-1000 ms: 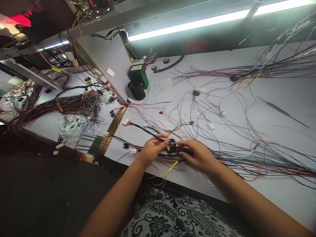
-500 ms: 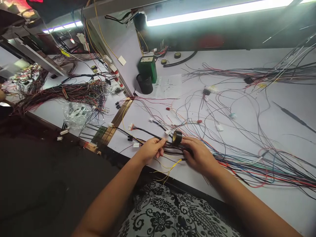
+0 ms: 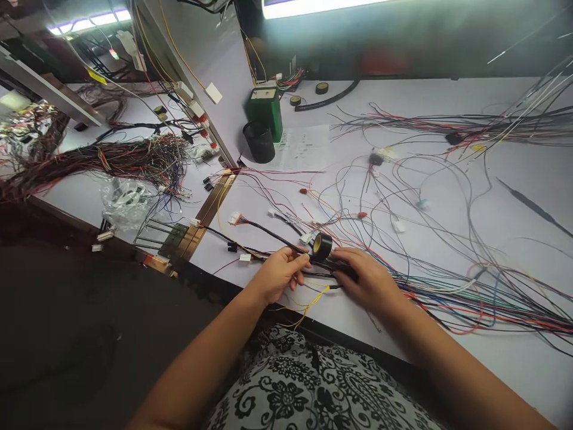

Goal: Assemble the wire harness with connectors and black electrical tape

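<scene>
My left hand (image 3: 283, 273) pinches a black-taped wire harness (image 3: 268, 232) between thumb and fingers near the bench's front edge. Just to its right, my right hand (image 3: 366, 276) is closed around the same bundle, fingers curled over the wires. A roll of black electrical tape (image 3: 327, 246) with a yellowish core stands on edge between the hands, at my right fingertips. Branches ending in a white connector (image 3: 235, 218), another white connector (image 3: 245, 258) and a black connector (image 3: 231, 246) lie left of my left hand. Thin yellow wires (image 3: 313, 303) hang below the bundle.
Long loose wires (image 3: 483, 298) run to the right. A green box (image 3: 267, 113), a black cup (image 3: 259, 143) and a printed sheet (image 3: 304, 148) stand or lie behind. A metal-pronged fixture (image 3: 163, 236) sits at the left edge. A grey pointed tool (image 3: 532, 206) lies right.
The whole view has shifted slightly. Both hands stay on the harness, and the tape roll has turned a little between them.
</scene>
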Available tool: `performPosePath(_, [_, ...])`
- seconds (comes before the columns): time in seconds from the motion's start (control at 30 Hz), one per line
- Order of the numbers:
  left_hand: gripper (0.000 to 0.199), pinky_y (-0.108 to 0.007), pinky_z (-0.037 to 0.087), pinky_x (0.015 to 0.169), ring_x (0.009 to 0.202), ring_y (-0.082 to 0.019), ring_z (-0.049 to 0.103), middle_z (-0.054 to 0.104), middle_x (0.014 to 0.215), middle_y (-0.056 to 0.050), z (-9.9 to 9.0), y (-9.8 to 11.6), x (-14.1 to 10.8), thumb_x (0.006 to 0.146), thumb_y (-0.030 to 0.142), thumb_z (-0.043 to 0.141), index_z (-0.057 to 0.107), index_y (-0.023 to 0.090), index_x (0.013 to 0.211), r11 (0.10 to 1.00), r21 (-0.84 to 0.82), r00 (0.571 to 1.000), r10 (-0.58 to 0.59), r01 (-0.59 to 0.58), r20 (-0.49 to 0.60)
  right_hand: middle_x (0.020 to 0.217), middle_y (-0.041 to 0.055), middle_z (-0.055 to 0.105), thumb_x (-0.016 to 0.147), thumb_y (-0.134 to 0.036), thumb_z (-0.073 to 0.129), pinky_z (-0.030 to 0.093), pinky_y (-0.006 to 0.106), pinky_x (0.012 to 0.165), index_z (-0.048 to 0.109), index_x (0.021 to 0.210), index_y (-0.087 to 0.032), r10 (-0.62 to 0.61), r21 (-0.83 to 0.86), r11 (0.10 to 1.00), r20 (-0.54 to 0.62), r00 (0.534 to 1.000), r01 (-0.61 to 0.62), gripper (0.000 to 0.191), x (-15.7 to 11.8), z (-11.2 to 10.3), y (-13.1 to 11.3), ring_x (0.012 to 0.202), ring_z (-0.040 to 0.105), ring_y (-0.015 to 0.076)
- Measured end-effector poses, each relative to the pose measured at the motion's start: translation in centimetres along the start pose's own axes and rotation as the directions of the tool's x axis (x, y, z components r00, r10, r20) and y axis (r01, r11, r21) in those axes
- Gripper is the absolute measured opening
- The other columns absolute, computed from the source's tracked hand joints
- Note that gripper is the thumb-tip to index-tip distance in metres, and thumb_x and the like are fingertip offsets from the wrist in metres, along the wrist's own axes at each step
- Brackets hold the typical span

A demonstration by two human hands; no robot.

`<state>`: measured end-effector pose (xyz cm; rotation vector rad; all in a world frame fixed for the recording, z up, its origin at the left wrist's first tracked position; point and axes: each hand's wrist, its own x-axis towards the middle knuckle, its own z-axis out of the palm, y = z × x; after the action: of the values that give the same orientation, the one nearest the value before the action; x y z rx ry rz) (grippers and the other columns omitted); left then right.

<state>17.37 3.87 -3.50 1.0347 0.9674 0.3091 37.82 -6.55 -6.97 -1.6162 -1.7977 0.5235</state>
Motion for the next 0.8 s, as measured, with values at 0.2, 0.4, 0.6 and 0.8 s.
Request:
performPosePath(0.2, [0.027,-0.028,0.052,0.065,0.081,-0.017,0.062,0.065,0.091,-0.008,1.6,1.5,0.0,0.086,0.041,0.059,0.068,0.017,0.097,0.861,0.348,0.918,0.396,-0.37,-0.002,0.111,0.0086,0.064,0.088,-0.035,0.055,0.048,0.043,0.09,0.05,0.116,-0.024,0.221,0.248,0.943,0.026,0.975,-0.221,0.031,1.3,-1.3,-1.6,0.103,0.061,0.0239])
performPosePath(0.4, [0.02,-0.041,0.042,0.095,0.103,-0.024,0.059,0.07,0.099,-0.006,2.9,5.6,0.8,0.091,0.028,0.053,0.069,0.023,0.101,0.359,0.539,0.635,0.579,-0.762,0.511,0.093,0.0031,0.067,0.092,-0.044,0.046,0.051,0.036,0.078,0.05,0.106,-0.024,0.329,0.598,0.712,0.18,0.927,-0.368,0.024,2.5,-1.5,-2.5,0.085,0.064,0.0196])
performPosePath(0.6, [0.025,-0.032,0.047,0.078,0.082,-0.019,0.061,0.069,0.087,-0.005,3.5,5.6,1.9,0.092,0.036,0.049,0.067,0.023,0.103,0.451,0.611,0.735,0.577,-0.651,0.357,0.124,0.0076,0.056,0.087,-0.028,0.052,0.052,0.04,0.083,0.045,0.115,-0.028,0.211,0.563,0.818,-0.102,0.972,-0.119,0.028,1.0,-0.6,-1.7,0.099,0.062,0.0207])
performPosePath(0.8, [0.028,-0.029,0.051,0.072,0.077,-0.016,0.063,0.067,0.092,-0.005,2.7,3.3,1.7,0.086,0.043,0.057,0.066,0.019,0.097,0.827,0.322,0.885,0.456,-0.461,0.098,0.116,0.0064,0.062,0.082,-0.021,0.056,0.046,0.047,0.095,0.054,0.108,-0.029,0.153,0.354,0.933,-0.244,0.958,-0.059,0.027,0.8,-0.2,-1.9,0.11,0.058,0.0252])
